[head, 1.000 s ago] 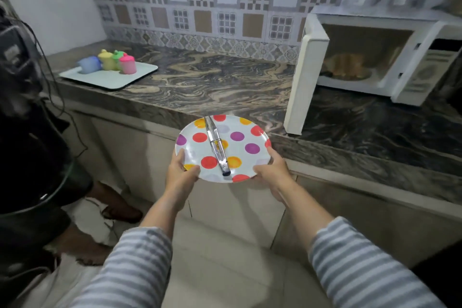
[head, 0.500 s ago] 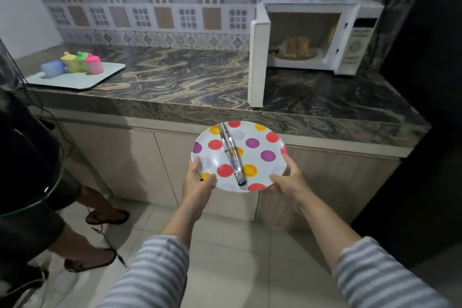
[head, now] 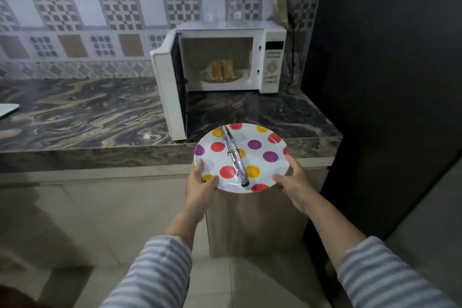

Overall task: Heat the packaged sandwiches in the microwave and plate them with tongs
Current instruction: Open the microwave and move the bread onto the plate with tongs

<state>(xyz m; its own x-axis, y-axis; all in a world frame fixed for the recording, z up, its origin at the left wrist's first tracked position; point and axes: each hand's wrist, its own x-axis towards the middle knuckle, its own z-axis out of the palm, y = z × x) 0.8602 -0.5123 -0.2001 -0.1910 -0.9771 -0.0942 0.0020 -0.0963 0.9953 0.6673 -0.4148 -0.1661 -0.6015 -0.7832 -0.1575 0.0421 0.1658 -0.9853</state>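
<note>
I carry a white plate with coloured dots (head: 268, 140) in both hands, just in front of the counter edge. My left hand (head: 200, 186) grips its near-left rim and my right hand (head: 292, 180) grips its near-right rim. Metal tongs (head: 234, 156) lie closed across the plate's middle. Beyond it the white microwave (head: 272, 62) stands on the counter with its door (head: 170, 87) swung open to the left. Inside, sandwiches (head: 223, 70) stand upright on the turntable.
The dark marbled counter (head: 87, 112) runs to the left, with the corner of a pale tray (head: 7, 110) at the far left edge. A dark tall surface (head: 387, 82) closes off the right side. Cabinet fronts (head: 257, 220) are below the counter.
The view has swung right and closer to the microwave, which is now straight ahead. The plate with the tongs stays held in both hands. The person at the left has left the view.
</note>
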